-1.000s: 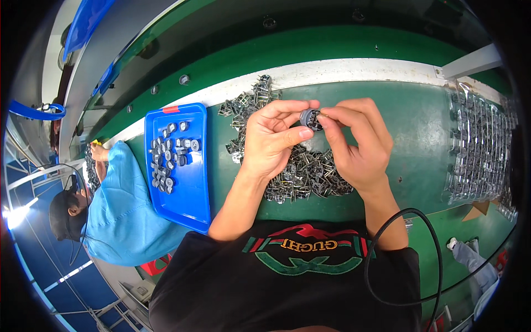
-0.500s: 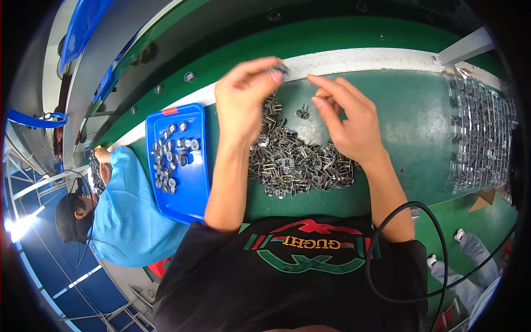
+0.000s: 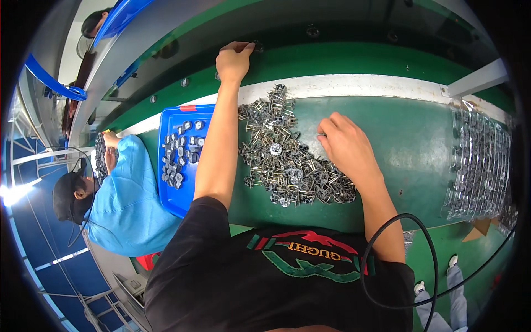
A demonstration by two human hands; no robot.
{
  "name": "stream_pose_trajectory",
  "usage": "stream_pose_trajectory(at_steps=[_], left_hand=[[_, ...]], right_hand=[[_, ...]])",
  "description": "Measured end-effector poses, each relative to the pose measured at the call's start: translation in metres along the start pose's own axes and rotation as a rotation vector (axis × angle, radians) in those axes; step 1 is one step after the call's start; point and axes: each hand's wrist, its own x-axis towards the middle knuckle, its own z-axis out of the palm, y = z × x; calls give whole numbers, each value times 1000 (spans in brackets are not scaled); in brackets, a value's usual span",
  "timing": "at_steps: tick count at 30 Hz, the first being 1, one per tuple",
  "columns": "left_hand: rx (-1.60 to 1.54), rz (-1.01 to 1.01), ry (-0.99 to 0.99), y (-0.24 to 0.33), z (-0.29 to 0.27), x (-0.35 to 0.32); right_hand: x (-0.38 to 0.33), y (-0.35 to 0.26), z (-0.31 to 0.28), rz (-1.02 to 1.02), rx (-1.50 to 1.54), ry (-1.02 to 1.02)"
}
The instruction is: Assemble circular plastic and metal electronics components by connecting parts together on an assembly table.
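Observation:
My left hand (image 3: 233, 62) stretches far out over the green belt. Its thumb and fingers are pinched at a small dark round part (image 3: 258, 47), which shows just past the fingertips. On the green tabletop lies a heap of small dark plug-like parts with metal pins (image 3: 298, 171). Close to the heap's right side is my right hand (image 3: 347, 145), its fingers curled together. Whatever those fingers hold, if anything, is hidden. The blue tray (image 3: 168, 202), partly covered by my left forearm, holds several small grey round parts (image 3: 180, 157).
A white rail (image 3: 359, 86) divides the tabletop from the green belt (image 3: 354, 58), which carries several spaced round parts (image 3: 313, 31). Stacked clear plastic trays of parts (image 3: 478, 166) stand at the right. A black cable (image 3: 434, 249) loops beside my right arm. A co-worker in blue (image 3: 130, 193) sits at the left.
My left hand has moved from above the heap, past the rail, to the belt with the round part. My right hand has drawn away from it and curled its fingers. The view has shifted.

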Motion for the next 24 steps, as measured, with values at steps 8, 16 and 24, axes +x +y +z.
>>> stream_pose_trajectory(at_steps=[8,16,24], left_hand=[[432,87,-67,-42,-35,-33],[-212,99,-99,22,-56,-80],[-1215,-237,-660,65,-59,-155]], right_hand=[[4,5,-6,-44,171,195],[8,-8,-13,113,514,247],[8,-17,-20,171,924,377]])
